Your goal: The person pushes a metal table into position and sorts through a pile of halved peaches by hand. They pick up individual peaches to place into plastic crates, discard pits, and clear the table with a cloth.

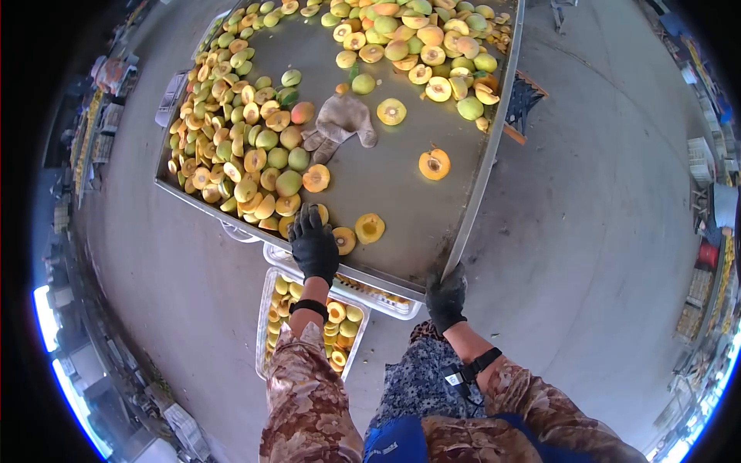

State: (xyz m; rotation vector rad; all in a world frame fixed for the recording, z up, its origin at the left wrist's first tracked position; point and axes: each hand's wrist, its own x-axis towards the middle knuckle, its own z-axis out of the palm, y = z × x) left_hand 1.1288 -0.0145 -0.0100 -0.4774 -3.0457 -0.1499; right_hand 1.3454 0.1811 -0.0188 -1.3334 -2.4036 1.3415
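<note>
The smooth, dull metal counter (401,193) lies under the matt-gloved left grip (315,245); beyond it, a matt cloth glove (345,119); below, a smooth plastic crate (263,324).

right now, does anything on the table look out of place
Yes: a loose pale glove lies on the metal table beside the fruit. It looks odd because the left hand and right hand are gloved.

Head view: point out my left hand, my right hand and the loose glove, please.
Left hand (314,247): head view, on the back of its dark glove.
Right hand (446,298): head view, on the gloved back.
Loose glove (346,118): head view, on its broad middle.
</note>
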